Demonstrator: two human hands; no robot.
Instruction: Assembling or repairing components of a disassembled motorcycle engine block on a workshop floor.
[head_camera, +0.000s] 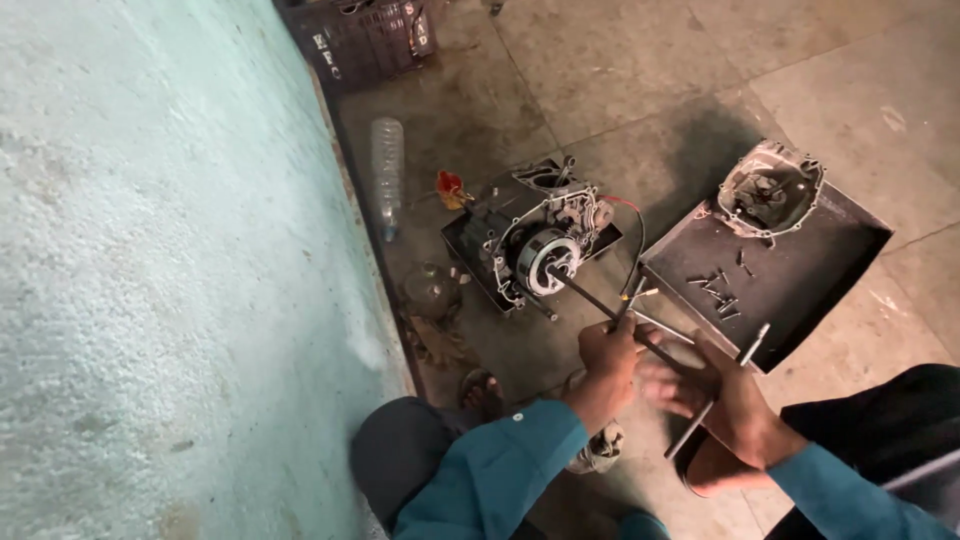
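A motorcycle engine (540, 245) with its side cover off sits on a small dark tray on the floor. A long T-handle wrench (592, 298) runs from the round silver rotor (546, 262) back to my hands. My left hand (606, 357) grips the wrench shaft near its crossbar. My right hand (722, 400) holds the crossbar end of the same tool, a metal rod (718, 390) passing through its fingers.
A dark metal tray (800, 290) at the right holds several loose bolts (718, 290) and an engine cover (771, 190). A clear plastic bottle (387, 170) lies beside the pale green wall (150, 270). A dark crate (365, 40) stands at the top. Red wire trails from the engine.
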